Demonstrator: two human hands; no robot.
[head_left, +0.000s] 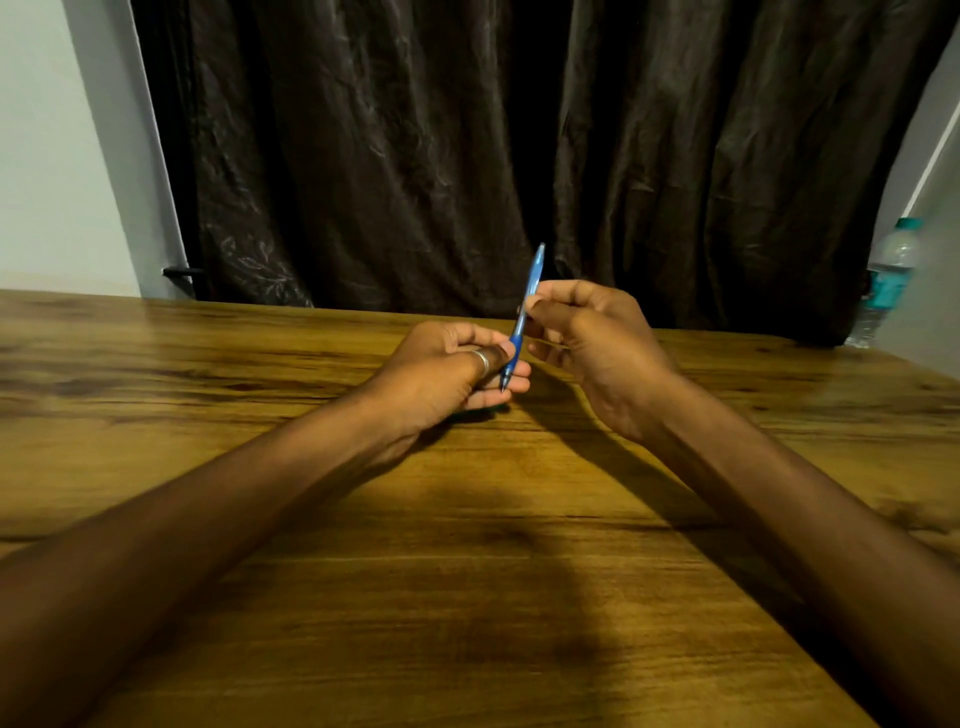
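Note:
A blue pen (531, 283) stands nearly upright above the wooden table (467, 545), tip down and leaning a little to the right at its top. My left hand (441, 376), with a silver ring on one finger, pinches the pen's lower grip section near the tip. My right hand (592, 343) pinches the barrel around its middle with thumb and forefinger, its other fingers curled. Both hands hover just over the table's far half, close together.
A dark brown curtain (519, 156) hangs behind the table's far edge. A clear plastic water bottle (891, 275) with a teal cap and label stands at the far right. Pale walls flank the curtain on both sides.

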